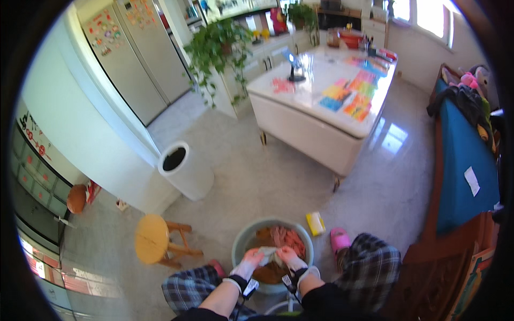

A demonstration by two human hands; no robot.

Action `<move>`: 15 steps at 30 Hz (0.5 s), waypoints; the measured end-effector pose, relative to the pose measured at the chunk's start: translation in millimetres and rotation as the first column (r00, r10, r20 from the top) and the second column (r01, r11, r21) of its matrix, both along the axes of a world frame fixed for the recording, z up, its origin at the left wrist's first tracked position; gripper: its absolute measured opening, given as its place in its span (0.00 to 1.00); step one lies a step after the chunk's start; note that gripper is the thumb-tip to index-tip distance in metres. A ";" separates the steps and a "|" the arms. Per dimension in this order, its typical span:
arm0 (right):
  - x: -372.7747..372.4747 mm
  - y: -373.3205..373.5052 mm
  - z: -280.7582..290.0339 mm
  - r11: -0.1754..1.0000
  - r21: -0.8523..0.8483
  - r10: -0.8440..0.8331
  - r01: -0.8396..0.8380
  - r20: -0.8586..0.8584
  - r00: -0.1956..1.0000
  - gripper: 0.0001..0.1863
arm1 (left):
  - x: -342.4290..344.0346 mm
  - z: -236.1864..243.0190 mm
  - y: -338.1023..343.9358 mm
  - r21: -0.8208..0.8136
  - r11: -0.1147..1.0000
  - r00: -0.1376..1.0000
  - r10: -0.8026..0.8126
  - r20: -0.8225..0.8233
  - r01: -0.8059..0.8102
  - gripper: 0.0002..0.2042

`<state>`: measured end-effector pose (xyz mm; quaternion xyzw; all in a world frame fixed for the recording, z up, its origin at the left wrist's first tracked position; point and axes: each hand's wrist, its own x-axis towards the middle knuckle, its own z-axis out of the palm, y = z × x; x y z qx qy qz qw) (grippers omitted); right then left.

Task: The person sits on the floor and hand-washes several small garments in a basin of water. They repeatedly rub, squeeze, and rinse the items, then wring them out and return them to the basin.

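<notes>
A pale green plastic basin [242, 235] stands on the floor between my feet, with brownish contents and pink cloth [286, 236] at its back right. Over the basin, my left hand [251, 257] grips one side of a whitish cloth [272, 255], and my right hand [290, 259] grips the other side. The fingers of both hands are closed on it. A yellow bar or packet [315, 224] lies on the floor just right of the basin, next to my pink slipper [340, 239].
A round wooden stool [151, 235] stands left of the basin, a white bin [195, 184] behind it. A white island [300, 116] with colourful papers, a phone stand and pots is ahead. A wooden bench [423, 267] with blue padding [463, 150] runs along the right; a fridge [144, 64] stands at back left.
</notes>
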<state>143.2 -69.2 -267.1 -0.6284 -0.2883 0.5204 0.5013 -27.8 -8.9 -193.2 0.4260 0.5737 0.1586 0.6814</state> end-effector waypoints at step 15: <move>-1.5 -4.4 78.8 0.935 -0.347 0.204 -0.073 0.356 0.912 0.16 | 26.8 13.6 -14.7 0.193 0.947 0.763 -0.075 -0.642 0.256 0.15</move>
